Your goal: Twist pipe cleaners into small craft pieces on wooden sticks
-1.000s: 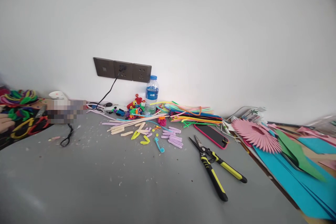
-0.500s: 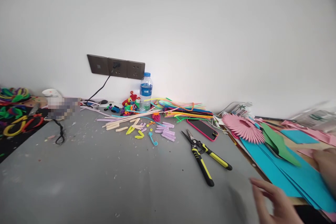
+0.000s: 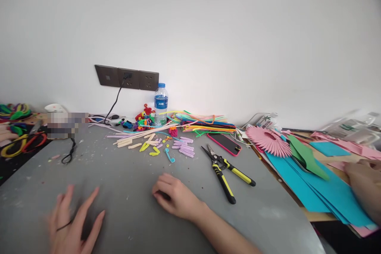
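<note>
My left hand (image 3: 74, 222) is over the grey tabletop (image 3: 125, 190) at the lower left. Its fingers are spread and it holds nothing; a thin dark band circles one finger. My right hand (image 3: 175, 196) rests on the same surface near the middle, fingers curled into a loose fist, with nothing visible in it. Beyond it lie short purple pipe cleaner pieces (image 3: 183, 147), yellow bent pieces (image 3: 154, 151), cream pieces (image 3: 125, 143) and a curled blue piece (image 3: 169, 155). To its right are black-and-yellow pliers (image 3: 222, 172) with handles spread.
Along the wall stand a water bottle (image 3: 161, 105) and a bundle of coloured pipe cleaners (image 3: 205, 122). A pink-cased phone (image 3: 224, 144) lies nearby. On the right, another person's hand (image 3: 363, 178) is over blue paper (image 3: 312, 188). Another hand (image 3: 7, 134) shows at the left edge.
My right hand has come from the lower right corner to the middle of the table. My left hand has entered at the lower left. The view has shifted slightly.
</note>
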The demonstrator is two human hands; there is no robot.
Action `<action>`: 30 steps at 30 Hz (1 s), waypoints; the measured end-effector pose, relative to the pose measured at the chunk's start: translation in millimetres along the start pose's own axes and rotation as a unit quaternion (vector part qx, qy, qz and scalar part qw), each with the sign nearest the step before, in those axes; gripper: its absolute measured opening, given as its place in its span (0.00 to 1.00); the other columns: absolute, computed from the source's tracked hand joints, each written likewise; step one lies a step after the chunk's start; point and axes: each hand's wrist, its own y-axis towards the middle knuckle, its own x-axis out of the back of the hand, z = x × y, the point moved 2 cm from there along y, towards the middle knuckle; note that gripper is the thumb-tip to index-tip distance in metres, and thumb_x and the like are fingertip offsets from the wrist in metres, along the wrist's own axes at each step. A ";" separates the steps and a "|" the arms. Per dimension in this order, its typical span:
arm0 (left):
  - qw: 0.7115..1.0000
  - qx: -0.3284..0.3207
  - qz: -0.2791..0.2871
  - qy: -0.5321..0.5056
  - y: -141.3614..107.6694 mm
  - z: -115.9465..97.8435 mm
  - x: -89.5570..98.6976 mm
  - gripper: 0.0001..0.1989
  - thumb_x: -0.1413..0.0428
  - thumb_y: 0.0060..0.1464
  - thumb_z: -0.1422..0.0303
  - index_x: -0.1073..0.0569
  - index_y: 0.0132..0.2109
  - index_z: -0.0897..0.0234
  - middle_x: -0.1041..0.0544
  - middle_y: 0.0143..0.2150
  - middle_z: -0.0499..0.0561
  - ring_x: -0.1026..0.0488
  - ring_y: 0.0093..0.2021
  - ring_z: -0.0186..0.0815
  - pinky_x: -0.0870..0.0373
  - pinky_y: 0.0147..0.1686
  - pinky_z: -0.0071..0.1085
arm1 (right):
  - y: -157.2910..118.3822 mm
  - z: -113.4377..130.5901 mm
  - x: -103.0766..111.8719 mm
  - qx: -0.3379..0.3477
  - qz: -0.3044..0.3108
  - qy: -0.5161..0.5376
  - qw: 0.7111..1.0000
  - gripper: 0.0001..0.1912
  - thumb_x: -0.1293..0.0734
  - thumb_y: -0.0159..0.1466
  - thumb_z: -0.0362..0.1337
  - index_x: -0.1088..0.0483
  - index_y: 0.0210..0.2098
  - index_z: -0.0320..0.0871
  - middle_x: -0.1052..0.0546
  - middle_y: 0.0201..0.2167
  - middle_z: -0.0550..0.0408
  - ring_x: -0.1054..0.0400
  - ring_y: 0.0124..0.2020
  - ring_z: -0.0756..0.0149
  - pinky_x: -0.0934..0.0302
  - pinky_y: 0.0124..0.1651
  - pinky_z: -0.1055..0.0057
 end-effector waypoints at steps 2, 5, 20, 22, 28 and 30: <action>0.998 -0.048 -0.014 -0.040 35.6 -27.7 -3.0 0.31 0.51 0.62 0.65 0.48 0.70 0.50 0.66 0.76 0.57 0.62 0.73 0.65 0.52 0.64 0.67 | 19.8 -8.2 -5.1 0.019 -0.027 -0.018 0.999 0.07 0.42 0.65 0.28 0.36 0.36 0.45 0.27 0.31 0.54 0.35 0.34 0.66 0.39 0.38 0.73; 0.989 -0.107 -0.044 -0.089 97.4 -59.9 -4.1 0.24 0.50 0.62 0.65 0.37 0.64 0.57 0.60 0.76 0.60 0.58 0.73 0.60 0.51 0.67 0.60 | 48.1 -20.9 -10.0 0.050 -0.089 -0.060 0.993 0.06 0.42 0.65 0.30 0.35 0.35 0.45 0.29 0.26 0.56 0.36 0.29 0.67 0.42 0.33 0.73; 0.959 -0.109 0.076 -0.251 234.2 -77.1 -67.8 0.16 0.53 0.64 0.59 0.25 0.39 0.62 0.27 0.24 0.46 0.33 0.23 0.34 0.40 0.27 0.28 | 63.9 -61.9 10.1 -0.104 -0.280 0.134 0.945 0.09 0.41 0.69 0.38 0.38 0.31 0.44 0.40 0.20 0.63 0.48 0.20 0.72 0.53 0.25 0.75; 0.951 -0.118 0.108 -0.266 231.1 -74.6 -70.0 0.16 0.52 0.64 0.57 0.25 0.37 0.62 0.25 0.26 0.47 0.32 0.24 0.34 0.39 0.28 0.28 | 64.7 -65.4 14.6 -0.112 -0.312 0.140 0.933 0.10 0.42 0.69 0.39 0.38 0.32 0.44 0.39 0.21 0.63 0.47 0.21 0.72 0.53 0.25 0.75; 0.931 -0.183 0.160 -0.273 228.4 -79.0 -82.9 0.13 0.42 0.56 0.56 0.21 0.38 0.59 0.21 0.37 0.52 0.25 0.39 0.42 0.31 0.39 0.34 | 67.4 -70.5 29.5 -0.118 -0.376 0.138 0.908 0.11 0.42 0.70 0.41 0.37 0.33 0.44 0.39 0.22 0.62 0.46 0.22 0.71 0.52 0.26 0.74; 0.929 -0.193 0.167 -0.269 228.2 -80.8 -84.8 0.12 0.43 0.57 0.56 0.21 0.36 0.59 0.21 0.36 0.53 0.25 0.40 0.43 0.31 0.40 0.35 | 67.6 -71.8 30.3 -0.121 -0.376 0.138 0.908 0.11 0.42 0.70 0.42 0.37 0.34 0.44 0.38 0.22 0.62 0.46 0.22 0.71 0.52 0.26 0.74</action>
